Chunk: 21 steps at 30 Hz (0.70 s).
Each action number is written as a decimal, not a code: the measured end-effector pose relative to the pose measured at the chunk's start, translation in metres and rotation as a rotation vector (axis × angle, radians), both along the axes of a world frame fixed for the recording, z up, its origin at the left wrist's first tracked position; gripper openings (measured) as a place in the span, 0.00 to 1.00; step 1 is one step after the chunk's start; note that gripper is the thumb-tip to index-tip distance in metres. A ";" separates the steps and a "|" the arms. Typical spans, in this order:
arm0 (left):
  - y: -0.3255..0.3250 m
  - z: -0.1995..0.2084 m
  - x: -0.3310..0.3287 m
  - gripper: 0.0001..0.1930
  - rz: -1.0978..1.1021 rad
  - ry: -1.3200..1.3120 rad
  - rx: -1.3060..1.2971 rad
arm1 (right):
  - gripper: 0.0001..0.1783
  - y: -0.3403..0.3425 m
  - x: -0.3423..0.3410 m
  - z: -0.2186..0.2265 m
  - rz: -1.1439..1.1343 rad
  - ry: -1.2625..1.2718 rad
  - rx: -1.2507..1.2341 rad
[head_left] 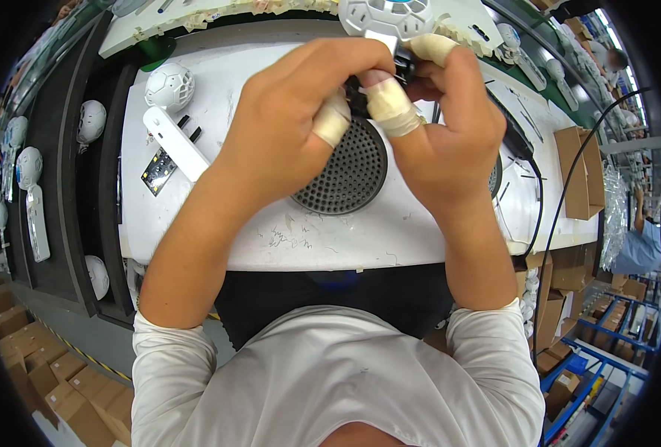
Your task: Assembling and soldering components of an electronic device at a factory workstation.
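Note:
My left hand [286,119] and my right hand [457,127] meet above the far middle of the table, fingers pinched together. Between them is a white handheld fan [381,43] with a round openwork head, and small black parts at its neck. Which finger grips which part is hidden by the knuckles. Cream tape wraps several of my fingertips. Below my hands lies a round black perforated disc [345,171]. To the left rests another white fan [170,88], its long white handle [175,141] pointing towards me, beside a small black circuit board [159,171].
A black corded tool [515,134] lies right of my right hand, its cable running towards me. An open cardboard box [578,171] stands at the right edge. Dark racks [58,194] at the left hold several white fans. A person [640,242] is at far right.

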<state>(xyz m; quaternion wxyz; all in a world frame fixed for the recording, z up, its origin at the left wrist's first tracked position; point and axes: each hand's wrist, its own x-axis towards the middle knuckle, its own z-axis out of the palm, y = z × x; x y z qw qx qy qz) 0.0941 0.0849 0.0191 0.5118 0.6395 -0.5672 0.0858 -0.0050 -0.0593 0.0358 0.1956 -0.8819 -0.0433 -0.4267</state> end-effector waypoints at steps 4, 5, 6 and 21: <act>-0.004 0.000 -0.008 0.19 0.016 0.098 -0.061 | 0.15 0.004 -0.003 0.001 -0.056 0.006 -0.031; -0.005 0.000 -0.007 0.21 0.034 0.064 -0.081 | 0.16 0.005 -0.003 0.002 -0.074 0.009 -0.060; -0.006 0.000 -0.007 0.23 0.053 0.030 -0.101 | 0.16 0.005 -0.002 0.002 -0.076 0.004 -0.063; 0.003 0.006 0.002 0.23 0.099 -0.198 -0.022 | 0.20 -0.004 -0.005 0.004 0.075 0.010 -0.073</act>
